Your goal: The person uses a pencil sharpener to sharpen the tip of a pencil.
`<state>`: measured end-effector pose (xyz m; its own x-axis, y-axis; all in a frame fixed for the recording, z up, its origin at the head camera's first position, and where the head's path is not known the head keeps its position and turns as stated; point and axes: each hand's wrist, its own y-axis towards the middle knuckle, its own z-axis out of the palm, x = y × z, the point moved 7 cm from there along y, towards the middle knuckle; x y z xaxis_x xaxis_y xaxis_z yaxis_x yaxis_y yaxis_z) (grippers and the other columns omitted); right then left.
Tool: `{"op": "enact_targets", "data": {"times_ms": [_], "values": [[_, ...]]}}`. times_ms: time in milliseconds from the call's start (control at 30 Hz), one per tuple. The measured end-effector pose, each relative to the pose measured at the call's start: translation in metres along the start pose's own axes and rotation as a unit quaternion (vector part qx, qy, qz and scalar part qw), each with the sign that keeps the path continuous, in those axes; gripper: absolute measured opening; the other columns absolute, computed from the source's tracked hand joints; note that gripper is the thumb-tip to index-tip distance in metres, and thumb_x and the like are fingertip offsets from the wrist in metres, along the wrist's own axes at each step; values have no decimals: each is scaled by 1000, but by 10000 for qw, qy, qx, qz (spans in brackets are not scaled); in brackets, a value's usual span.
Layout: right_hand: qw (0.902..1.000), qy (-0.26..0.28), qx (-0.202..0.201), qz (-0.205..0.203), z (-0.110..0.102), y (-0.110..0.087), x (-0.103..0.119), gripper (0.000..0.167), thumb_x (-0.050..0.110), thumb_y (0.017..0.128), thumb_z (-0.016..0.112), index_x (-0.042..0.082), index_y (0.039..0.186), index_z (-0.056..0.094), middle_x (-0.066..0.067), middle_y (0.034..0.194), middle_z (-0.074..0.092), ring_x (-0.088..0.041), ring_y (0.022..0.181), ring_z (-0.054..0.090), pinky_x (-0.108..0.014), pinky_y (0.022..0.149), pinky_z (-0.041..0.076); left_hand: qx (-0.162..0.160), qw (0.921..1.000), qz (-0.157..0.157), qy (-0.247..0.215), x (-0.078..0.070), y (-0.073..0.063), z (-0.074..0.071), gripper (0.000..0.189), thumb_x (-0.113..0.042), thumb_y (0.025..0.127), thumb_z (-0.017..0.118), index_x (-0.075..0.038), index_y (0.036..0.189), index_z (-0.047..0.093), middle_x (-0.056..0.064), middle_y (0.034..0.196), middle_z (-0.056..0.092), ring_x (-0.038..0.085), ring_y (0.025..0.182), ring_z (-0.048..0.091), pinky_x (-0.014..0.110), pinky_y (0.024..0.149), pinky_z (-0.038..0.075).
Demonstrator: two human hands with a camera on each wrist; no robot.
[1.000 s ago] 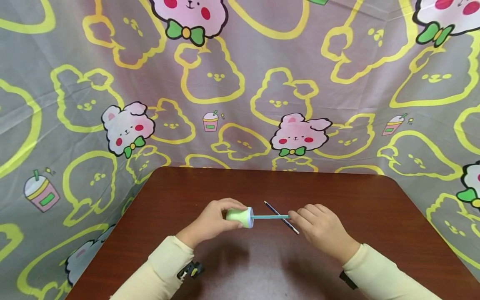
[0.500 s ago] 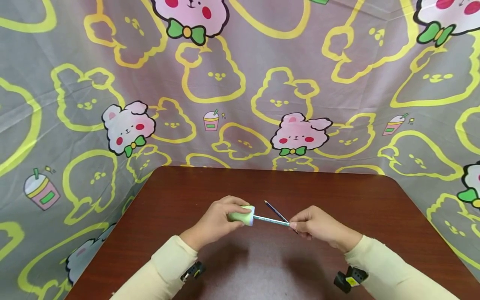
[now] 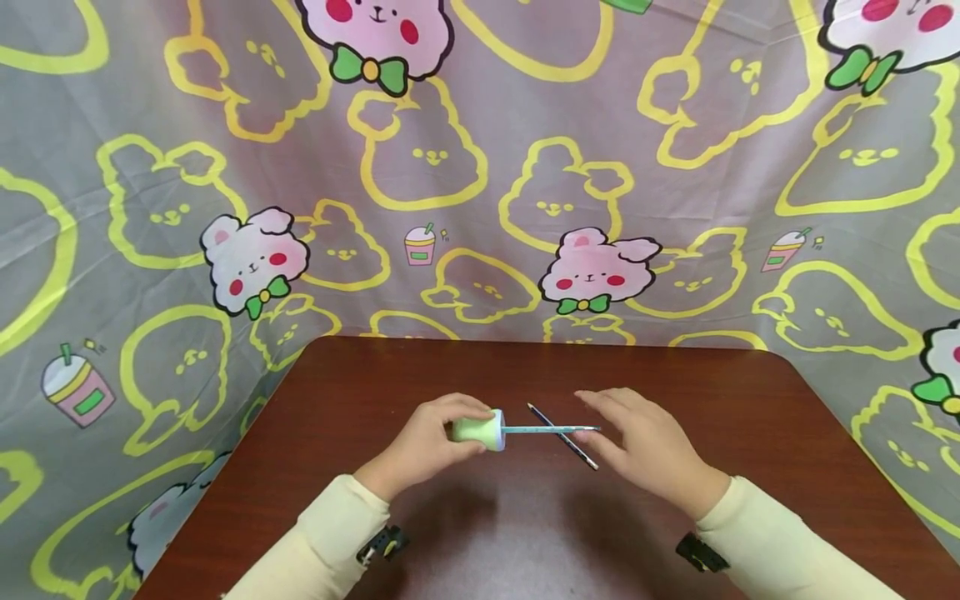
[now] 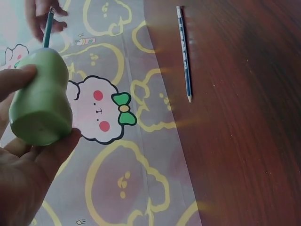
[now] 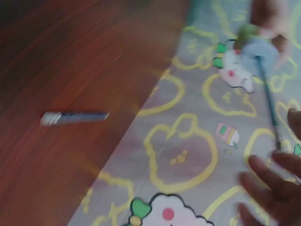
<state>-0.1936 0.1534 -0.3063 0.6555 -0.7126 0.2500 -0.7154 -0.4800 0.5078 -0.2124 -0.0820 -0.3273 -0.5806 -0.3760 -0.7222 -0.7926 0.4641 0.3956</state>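
My left hand (image 3: 431,437) grips a small light-green pencil sharpener (image 3: 480,430) with a narrowed waist and a pale front face, held sideways above the table. Out of the hole in that face sticks a teal pencil (image 3: 543,429), pointing right. Around the pencil's free end my right hand (image 3: 652,446) is spread, thumb and fingers apart and the thumb close to it. In the left wrist view the green sharpener (image 4: 42,99) shows its rounded base, with fingers below and a thumb on its side. The right wrist view is blurred.
A dark blue pencil (image 3: 583,456) with a white end lies slantwise on the brown wooden table (image 3: 420,375), beyond the held one. A printed cloth (image 3: 480,225) with bunny faces hangs behind and at the sides. Both wrists carry a small black camera.
The right hand pinched the teal pencil's end and turned over with it; now its fingers have spread off it. The pencil's end has swung up to level. The left hand keeps its grip.
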Motion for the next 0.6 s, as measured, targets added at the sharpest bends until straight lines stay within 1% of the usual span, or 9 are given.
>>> {"op": "enact_targets", "data": {"times_ms": [33, 67, 133, 233, 300, 367, 467, 533, 600], "values": [[9970, -401, -422, -512, -3, -2, 5, 44, 44, 95, 57, 9, 119, 67, -3, 106, 68, -22, 98, 63, -44, 80, 51, -2, 10000, -38, -72, 1, 0, -1, 34, -2, 75, 79, -4, 108, 72, 8, 110, 67, 22, 103, 62, 27, 85, 50], [9884, -702, -829, -1059, -6, -4, 11, 41, 42, 97, 54, 8, 114, 68, -2, 100, 68, -21, 91, 63, -41, 76, 51, -3, 9999, -72, -125, 3, 0, -2, 34, -4, 75, 80, -4, 108, 72, 8, 110, 68, 21, 102, 62, 26, 84, 50], [9633, -1071, -1479, -1969, -10, -10, 22, 39, 36, 102, 46, 5, 105, 70, -2, 90, 67, -19, 80, 62, -38, 68, 50, 62, 9995, -224, -217, 5, 0, -2, 34, -6, 76, 80, -4, 109, 72, 7, 111, 68, 20, 101, 61, 26, 82, 50], [9295, -1362, -2065, -2736, -13, -15, 35, 30, 18, 102, 45, 3, 94, 70, -2, 80, 64, -19, 69, 59, -34, 60, 48, 175, 9984, -420, -333, 6, 0, -3, 36, -9, 77, 80, -5, 111, 72, 8, 111, 68, 17, 96, 61, 25, 77, 49], [9148, -1501, -2315, -2949, -14, -16, 40, 28, 12, 101, 45, 2, 89, 68, -2, 77, 61, -19, 64, 56, -32, 55, 45, 261, 9974, -530, -411, 7, 0, -2, 37, -10, 77, 80, -5, 112, 71, 9, 111, 68, 15, 92, 60, 24, 74, 49], [9077, -1560, -2478, -3005, -15, -16, 43, 27, 11, 101, 45, 1, 87, 66, -2, 74, 59, -18, 61, 52, -29, 52, 42, 308, 9966, -586, -493, 7, 0, -1, 37, -9, 77, 80, -4, 113, 71, 10, 112, 68, 14, 91, 60, 24, 72, 50], [9051, -1509, -2624, -2985, -15, -16, 45, 27, 11, 100, 46, 1, 84, 65, -2, 70, 55, -17, 57, 47, -26, 49, 38, 315, 9965, -542, -560, 5, 1, 0, 37, -8, 76, 80, -3, 112, 71, 10, 112, 68, 15, 93, 60, 24, 74, 49], [9089, -1401, -2626, -2920, -14, -16, 44, 27, 10, 100, 45, 1, 83, 64, -1, 68, 54, -16, 55, 45, -24, 47, 36, 280, 9970, -465, -551, 3, 1, 0, 37, -7, 76, 80, -2, 111, 72, 10, 111, 68, 17, 96, 61, 24, 77, 49], [9188, -1282, -2511, -2761, -12, -14, 42, 28, 10, 100, 44, 2, 82, 65, 0, 67, 53, -15, 55, 43, -24, 46, 35, 210, 9978, -388, -494, 1, 1, 0, 35, -5, 75, 80, -2, 110, 72, 10, 110, 69, 19, 99, 62, 24, 80, 49]]}}
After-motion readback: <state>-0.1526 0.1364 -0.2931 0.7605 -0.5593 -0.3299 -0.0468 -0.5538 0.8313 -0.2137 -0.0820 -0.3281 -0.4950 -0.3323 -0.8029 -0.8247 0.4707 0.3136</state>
